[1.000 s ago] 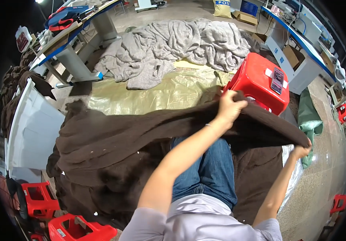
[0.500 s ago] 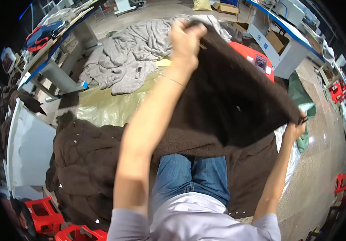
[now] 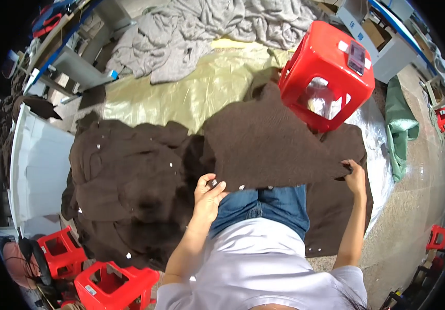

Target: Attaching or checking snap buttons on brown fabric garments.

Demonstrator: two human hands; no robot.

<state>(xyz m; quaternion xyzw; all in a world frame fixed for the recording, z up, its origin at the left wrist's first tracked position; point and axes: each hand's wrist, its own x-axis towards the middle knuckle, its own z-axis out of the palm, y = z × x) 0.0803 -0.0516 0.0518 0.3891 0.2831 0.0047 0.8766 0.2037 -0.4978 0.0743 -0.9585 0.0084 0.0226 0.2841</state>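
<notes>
A dark brown fleecy fabric piece is stretched over my lap, its near edge dotted with small whitish bits. At its near left corner, my left hand is closed, thumb against fingers, with a small pale bit showing by the fingertips. Gripping the right corner, my right hand has its fingers curled round the cloth. More brown fabric lies under and beside my right thigh. To my left is a large rumpled heap of the same brown fabric, with white specks on it.
Just beyond the cloth stands a red plastic stool with a phone on top. Grey fabric is piled at the far side on yellowish sheeting. Red stools stand at lower left; a green sheet lies at right.
The brown fabric piece, raised high before, now lies lowered across my lap. My left hand came down toward me; my right hand moved slightly left and nearer. The red stool is now uncovered.
</notes>
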